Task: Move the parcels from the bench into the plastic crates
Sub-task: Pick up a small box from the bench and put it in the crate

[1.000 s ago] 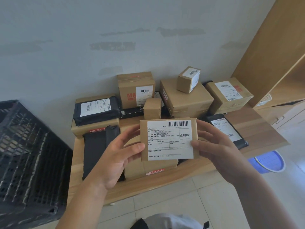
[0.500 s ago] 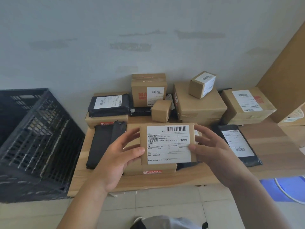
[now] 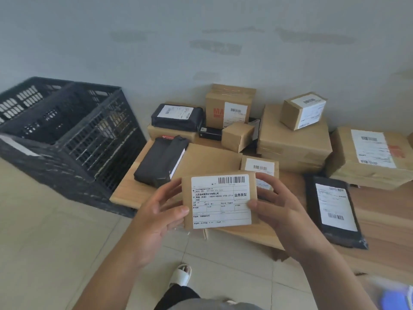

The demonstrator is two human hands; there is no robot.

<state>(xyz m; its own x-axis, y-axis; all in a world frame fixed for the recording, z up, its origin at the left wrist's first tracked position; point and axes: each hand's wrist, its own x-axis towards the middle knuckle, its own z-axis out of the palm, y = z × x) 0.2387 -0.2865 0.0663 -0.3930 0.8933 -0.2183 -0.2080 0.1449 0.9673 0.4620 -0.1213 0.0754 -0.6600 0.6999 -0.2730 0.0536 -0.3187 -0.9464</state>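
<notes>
Brown kraft-paper flat parcel with a white barcode label point(image 3: 220, 201) is held up between both hands, above the front edge of the light wooden surface point(image 3: 384, 211). The left hand point(image 3: 159, 214) grips its left edge, thumb laid across the front, the other fingers curled behind. The right hand point(image 3: 276, 209) pinches the right edge, thumb on the label's corner and fingers wrapped round the back. Behind it on the surface lie more cardboard boxes and black plastic mailer bags, among them a long black wrapped parcel point(image 3: 162, 161) and a flat black labelled mailer point(image 3: 334, 209). Two black slatted plastic crates point(image 3: 67, 130) stand on the tiled floor, left of the surface.
</notes>
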